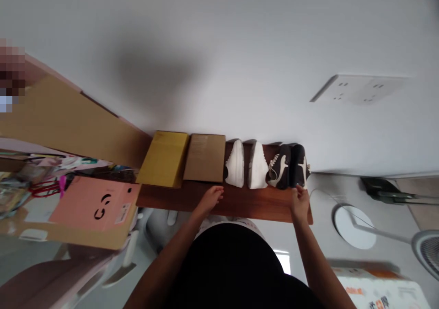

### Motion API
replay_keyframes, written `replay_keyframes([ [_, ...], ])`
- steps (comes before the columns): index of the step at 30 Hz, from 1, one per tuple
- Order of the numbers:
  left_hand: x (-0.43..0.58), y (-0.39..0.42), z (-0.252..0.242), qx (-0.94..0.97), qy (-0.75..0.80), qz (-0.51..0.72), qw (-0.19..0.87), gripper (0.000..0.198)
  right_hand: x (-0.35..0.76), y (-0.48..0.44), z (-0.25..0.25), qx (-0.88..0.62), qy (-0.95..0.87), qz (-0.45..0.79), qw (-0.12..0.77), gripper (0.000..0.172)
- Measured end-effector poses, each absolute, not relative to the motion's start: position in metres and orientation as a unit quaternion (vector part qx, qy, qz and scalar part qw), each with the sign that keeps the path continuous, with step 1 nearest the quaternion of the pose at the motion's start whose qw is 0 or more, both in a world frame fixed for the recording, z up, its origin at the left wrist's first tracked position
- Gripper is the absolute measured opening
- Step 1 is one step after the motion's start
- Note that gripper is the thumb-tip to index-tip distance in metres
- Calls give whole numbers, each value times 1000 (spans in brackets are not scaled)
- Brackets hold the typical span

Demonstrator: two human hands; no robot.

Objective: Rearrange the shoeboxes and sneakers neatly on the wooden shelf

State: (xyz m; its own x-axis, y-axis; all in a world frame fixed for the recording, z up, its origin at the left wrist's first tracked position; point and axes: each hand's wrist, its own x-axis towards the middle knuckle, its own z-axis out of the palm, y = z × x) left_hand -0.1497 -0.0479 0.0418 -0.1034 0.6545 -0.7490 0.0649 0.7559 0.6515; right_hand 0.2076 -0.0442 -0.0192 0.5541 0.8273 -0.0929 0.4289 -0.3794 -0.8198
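Head view: right hand (pixel 300 203) at heel of rightmost dark shoe (pixel 299 167); cannot tell whether gripping. Left hand (pixel 211 198) empty, fingers loosely parted, near brown box (pixel 205 158). White shoes (pixel 258 169) between box and other dark shoe (pixel 284 169), all on wooden bench (pixel 254 204).

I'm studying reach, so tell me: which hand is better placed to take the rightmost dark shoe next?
Probably the right: the right hand is at the near end of the dark shoe, while the left hand is by the brown box, farther away.
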Motion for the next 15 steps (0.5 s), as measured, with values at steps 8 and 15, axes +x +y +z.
replay_keyframes([
  [8, -294, -79, 45, 265, 735, 333, 528, 27, -14, -63, 6, -663, -459, 493, 326, 39],
  [15, -411, -71, 42, 381, 745, 362, 411, 25, -180, -48, 1, -584, -387, 631, 335, 45],
])
